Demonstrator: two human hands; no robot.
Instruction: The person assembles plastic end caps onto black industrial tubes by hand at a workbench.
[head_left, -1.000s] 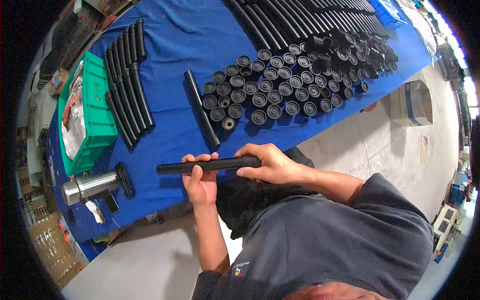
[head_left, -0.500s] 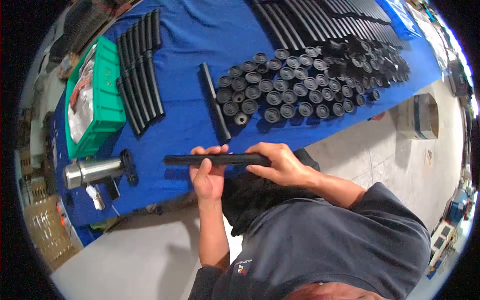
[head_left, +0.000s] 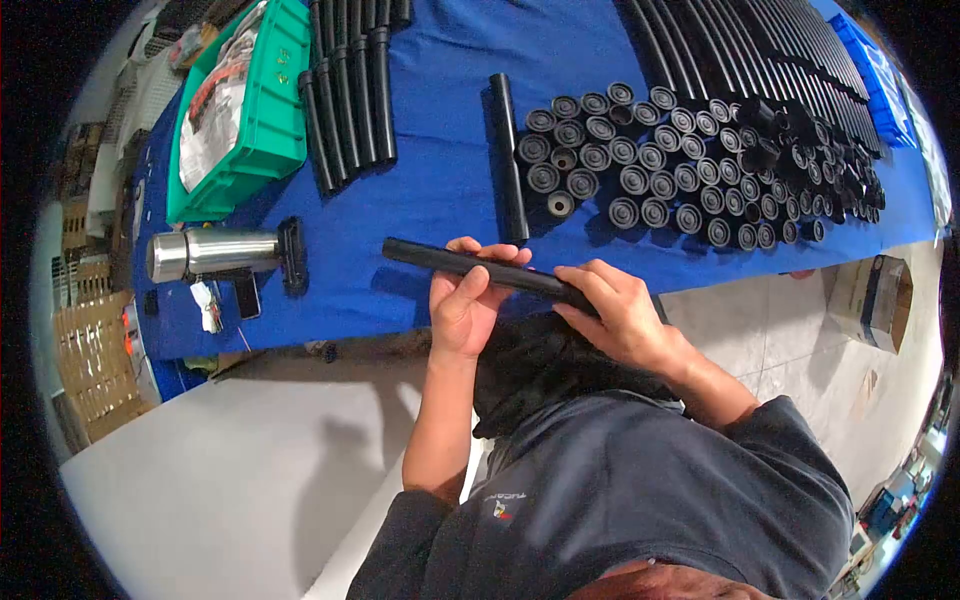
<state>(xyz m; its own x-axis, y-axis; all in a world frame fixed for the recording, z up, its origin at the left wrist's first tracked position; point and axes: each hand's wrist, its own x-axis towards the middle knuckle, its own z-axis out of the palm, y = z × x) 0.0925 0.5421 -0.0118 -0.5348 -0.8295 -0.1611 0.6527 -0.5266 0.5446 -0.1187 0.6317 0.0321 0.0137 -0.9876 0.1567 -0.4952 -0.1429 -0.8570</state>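
Both hands hold one black tube [head_left: 420, 254] above the front edge of the blue-covered table. My left hand [head_left: 468, 298] grips its middle, with the thumb on the near side and fingers behind. Around the right end is my right hand [head_left: 622, 312], its fingers closed over it, so that end is hidden. The tube slants slightly down to the right. Beyond my hands another black tube [head_left: 508, 160] lies on the cloth. To its right stand many round black caps [head_left: 655, 213] with ringed tops; one [head_left: 560, 205] has a pale centre.
A green crate [head_left: 262, 140] with plastic-wrapped contents stands at the left. Near it are black tubes [head_left: 350, 120] in rows, a steel flask [head_left: 210, 253], a phone [head_left: 247, 297] and keys [head_left: 207, 305]. More tubes [head_left: 740, 50] lie at the back right. A cardboard box [head_left: 868, 300] sits on the floor.
The camera view has shifted, so the table's things appear further up and right. The held tube has gone from nearly level to sloping down rightward. Both hands keep their hold.
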